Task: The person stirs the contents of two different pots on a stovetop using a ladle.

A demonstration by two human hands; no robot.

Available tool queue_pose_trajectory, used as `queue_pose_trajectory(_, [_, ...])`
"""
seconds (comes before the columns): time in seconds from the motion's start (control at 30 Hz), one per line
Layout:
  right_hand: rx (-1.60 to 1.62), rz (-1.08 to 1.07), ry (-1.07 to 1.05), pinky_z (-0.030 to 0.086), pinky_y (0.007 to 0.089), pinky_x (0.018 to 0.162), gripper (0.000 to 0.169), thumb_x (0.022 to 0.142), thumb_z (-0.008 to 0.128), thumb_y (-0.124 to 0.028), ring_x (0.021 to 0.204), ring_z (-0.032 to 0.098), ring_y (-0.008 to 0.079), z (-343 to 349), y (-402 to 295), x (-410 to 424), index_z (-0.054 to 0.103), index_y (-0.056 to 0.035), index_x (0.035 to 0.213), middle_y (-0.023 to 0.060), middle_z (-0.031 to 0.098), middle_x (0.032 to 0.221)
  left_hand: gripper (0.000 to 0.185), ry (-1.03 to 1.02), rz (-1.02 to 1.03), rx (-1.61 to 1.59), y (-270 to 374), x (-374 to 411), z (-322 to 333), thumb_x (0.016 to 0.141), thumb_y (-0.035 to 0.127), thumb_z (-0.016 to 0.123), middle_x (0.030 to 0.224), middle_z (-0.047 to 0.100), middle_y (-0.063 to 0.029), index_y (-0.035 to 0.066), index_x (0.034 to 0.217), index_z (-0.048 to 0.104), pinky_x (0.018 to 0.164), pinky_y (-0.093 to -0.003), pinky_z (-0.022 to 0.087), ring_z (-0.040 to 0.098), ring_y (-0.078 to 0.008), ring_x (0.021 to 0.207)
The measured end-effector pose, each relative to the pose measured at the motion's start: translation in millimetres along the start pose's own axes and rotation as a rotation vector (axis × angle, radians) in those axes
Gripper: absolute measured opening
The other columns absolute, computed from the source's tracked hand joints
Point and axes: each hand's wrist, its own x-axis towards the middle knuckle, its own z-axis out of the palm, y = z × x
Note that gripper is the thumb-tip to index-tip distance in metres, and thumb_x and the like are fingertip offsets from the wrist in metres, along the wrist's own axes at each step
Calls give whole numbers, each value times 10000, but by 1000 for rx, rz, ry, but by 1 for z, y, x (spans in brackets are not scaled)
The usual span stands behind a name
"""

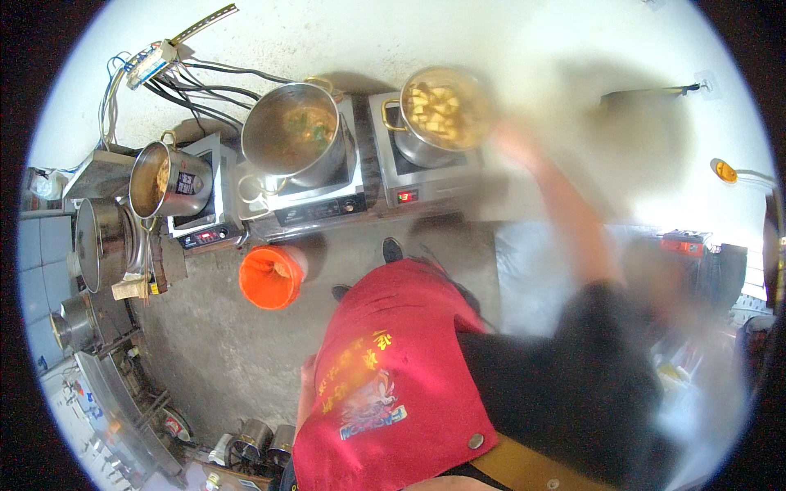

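My right hand (514, 144), blurred by steam, is at the right side of a steel stockpot (424, 144); I cannot tell whether it grips anything. Chunks of pale yellow food (435, 110), perhaps potato, fill part of that pot, which stands on an induction cooker (382, 156) with a lit red display. Only an edge of my left hand (308, 370) shows beside my red apron (393, 344); its fingers are hidden. Left of the first pot, a wider stockpot (264, 132) holds brown broth with green leaves. A smaller pot (190, 162) farther left holds brownish food.
An orange bucket (270, 279) stands on the concrete floor (227, 356) below the cookers. Thick black cables (209, 89) run along the wall behind them. A large steel pot (101, 245) and wooden sticks (146, 270) are at far left. Steam blurs the right side.
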Motion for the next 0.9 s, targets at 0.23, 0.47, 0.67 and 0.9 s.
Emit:
queue_pose_trajectory(0.23, [-367, -54, 56, 544, 503, 727, 233, 858, 545, -144, 849, 691, 365, -38, -46, -8, 631, -10, 1028, 208, 693, 861, 532, 3, 43, 112, 57, -22, -3, 891, 485, 579, 1100, 678, -195, 30, 1155, 660, 895, -381, 479, 635, -276, 1060])
queue_pose_trajectory(0.47, [-408, -86, 3, 560, 454, 716, 213, 852, 530, -93, 841, 702, 337, 20, -19, 24, 668, -9, 991, 182, 705, 925, 546, 35, 87, 195, 56, -41, -6, 883, 505, 565, 1094, 679, -195, 48, 1166, 659, 902, -391, 476, 631, -296, 1070])
queue_pose_trajectory(0.67, [-398, -44, -305, 553, 451, 710, 213, 822, 565, -116, 871, 695, 354, 1, -62, 38, 704, -7, 941, 202, 697, 968, 535, 31, 24, 60, 57, -51, 1, 887, 484, 574, 1089, 681, -185, 34, 1165, 654, 898, -383, 478, 630, -281, 1058])
queue_pose_trajectory(0.9, [151, 293, -405, 490, 430, 547, 216, 829, 545, -135, 686, 648, 314, 36, -31, 71, 646, 9, 955, 167, 650, 760, 523, 29, 1, -29, 59, -57, 7, 892, 459, 585, 1083, 682, -174, 17, 1163, 649, 893, -374, 480, 629, -264, 1044])
